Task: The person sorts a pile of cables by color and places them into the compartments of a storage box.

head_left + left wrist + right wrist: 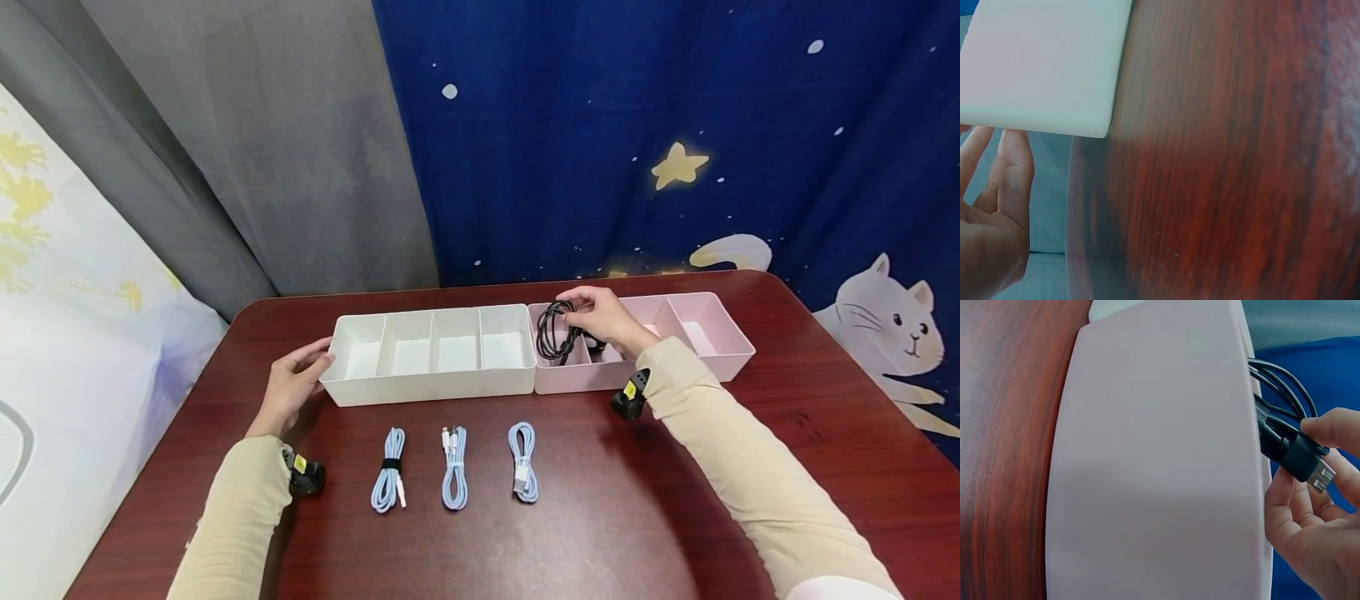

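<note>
My right hand [603, 318] pinches a coiled black USB cable [553, 335] over the left end of the pink divided box [720, 367]. In the right wrist view the cable's metal USB plug [1321, 477] shows between thumb and fingers, above the box's rim. Something black also shows lower in the box beside the hand; whether it belongs to this cable, I cannot tell. At the far left, my left hand [294, 385] touches the end of the white divided box [442, 386] with its fingertips. The left wrist view shows those fingers [1015, 169] extended against the box's end.
Three coiled light-blue cables lie in a row in front of the boxes: a left one [387, 471] with a black strap, a middle one [454, 468] and a right one [522, 462]. The boxes stand end to end on the dark red table [600, 517]. Curtains [570, 125] hang behind.
</note>
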`<state>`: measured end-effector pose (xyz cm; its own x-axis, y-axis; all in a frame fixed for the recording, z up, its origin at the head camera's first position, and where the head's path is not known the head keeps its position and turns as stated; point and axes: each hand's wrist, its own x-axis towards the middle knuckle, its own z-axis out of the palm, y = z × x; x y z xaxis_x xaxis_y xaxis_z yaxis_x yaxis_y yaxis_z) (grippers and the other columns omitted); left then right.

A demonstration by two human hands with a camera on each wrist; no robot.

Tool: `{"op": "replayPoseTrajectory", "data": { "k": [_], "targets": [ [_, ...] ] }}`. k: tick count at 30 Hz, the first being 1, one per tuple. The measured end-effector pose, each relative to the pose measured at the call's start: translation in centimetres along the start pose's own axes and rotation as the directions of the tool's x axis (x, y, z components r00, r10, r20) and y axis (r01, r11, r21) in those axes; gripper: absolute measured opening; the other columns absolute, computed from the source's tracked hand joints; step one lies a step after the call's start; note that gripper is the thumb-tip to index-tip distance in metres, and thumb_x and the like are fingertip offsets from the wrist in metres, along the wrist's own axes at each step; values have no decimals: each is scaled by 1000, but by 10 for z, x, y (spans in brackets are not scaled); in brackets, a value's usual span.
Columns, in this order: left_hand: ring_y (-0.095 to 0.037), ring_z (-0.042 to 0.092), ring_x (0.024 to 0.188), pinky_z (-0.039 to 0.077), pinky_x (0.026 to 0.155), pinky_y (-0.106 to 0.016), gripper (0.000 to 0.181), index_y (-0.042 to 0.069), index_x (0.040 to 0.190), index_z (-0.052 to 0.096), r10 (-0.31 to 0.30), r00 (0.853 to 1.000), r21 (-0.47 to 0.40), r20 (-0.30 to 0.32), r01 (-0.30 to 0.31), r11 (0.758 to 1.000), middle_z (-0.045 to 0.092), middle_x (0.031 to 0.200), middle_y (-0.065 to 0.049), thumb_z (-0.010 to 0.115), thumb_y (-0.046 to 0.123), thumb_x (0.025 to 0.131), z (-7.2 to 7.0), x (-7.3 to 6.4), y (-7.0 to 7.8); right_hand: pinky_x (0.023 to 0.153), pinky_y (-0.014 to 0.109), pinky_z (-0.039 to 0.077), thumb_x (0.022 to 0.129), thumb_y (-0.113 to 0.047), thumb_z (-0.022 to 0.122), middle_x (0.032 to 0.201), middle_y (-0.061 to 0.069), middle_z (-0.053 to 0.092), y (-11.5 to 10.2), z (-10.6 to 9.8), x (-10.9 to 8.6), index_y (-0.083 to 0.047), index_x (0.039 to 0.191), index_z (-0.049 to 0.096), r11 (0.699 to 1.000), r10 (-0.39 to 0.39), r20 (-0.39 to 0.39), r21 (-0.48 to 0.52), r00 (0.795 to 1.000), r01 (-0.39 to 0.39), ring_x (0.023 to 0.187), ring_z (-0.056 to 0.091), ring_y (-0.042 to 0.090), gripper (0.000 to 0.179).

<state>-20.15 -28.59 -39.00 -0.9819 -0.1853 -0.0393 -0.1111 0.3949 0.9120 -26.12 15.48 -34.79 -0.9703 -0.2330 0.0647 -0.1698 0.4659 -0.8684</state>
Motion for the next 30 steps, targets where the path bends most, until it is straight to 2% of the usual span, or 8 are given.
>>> {"op": "replayPoseTrajectory", "data": {
  "k": [12, 21, 30],
  "targets": [
    [-1, 54, 78, 48, 63, -20, 50, 14, 130, 47, 0, 1000, -17, 4, 0, 1000, 53, 96, 10, 57, 35, 86, 0, 0, 0, 71, 26, 41, 77, 1, 61, 97, 19, 56, 2, 3, -1, 4, 109, 58, 997, -54, 14, -54, 998, 55, 82, 51, 24, 32],
    [-1, 54, 77, 48, 63, -20, 50, 13, 130, 47, 1, 1000, -35, 4, -1, 999, 54, 94, 11, 58, 34, 85, 0, 1, -1, 76, 34, 43, 76, 2, 61, 96, 18, 54, -2, 4, -3, 5, 109, 58, 990, -81, 22, -116, 996, 83, 84, 52, 26, 33],
    [-4, 53, 80, 47, 64, -21, 50, 16, 129, 48, -10, 1000, 8, -6, 11, 1000, 53, 102, 5, 56, 38, 85, 1, 0, -2, 76, 35, 42, 76, -1, 64, 94, 17, 55, -3, 6, -3, 4, 109, 58, 989, -81, 26, -124, 996, 84, 84, 53, 26, 33]
  ]
}}
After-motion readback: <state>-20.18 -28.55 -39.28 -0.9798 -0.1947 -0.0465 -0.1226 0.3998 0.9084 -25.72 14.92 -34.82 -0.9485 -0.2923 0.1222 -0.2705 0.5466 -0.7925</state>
